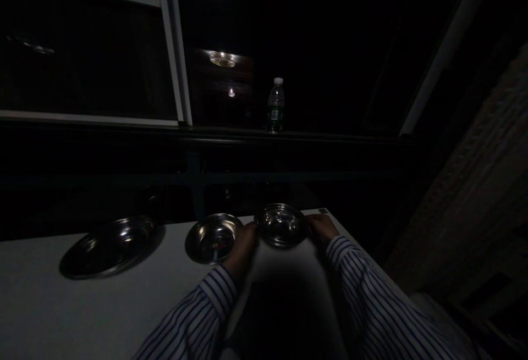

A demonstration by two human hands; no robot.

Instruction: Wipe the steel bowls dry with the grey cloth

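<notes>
Between my two hands is a round, shiny metal bowl (282,226), at the far right part of the white table (94,310). My left hand (243,244) grips its left rim, and my right hand (322,227) grips its right rim. Most fingertips are hidden in the dark. Just left of my left hand lies a second shallow metal bowl (212,239) with a small dark label inside, partly covered by that hand. Farther left sits a larger oval-looking metal dish (109,247).
A plastic bottle (276,106) with a white cap and green label stands on the window ledge (231,136) beyond the table. White window frames (171,46) rise at the left. A pale curtain (466,200) hangs at the right. The scene is very dim.
</notes>
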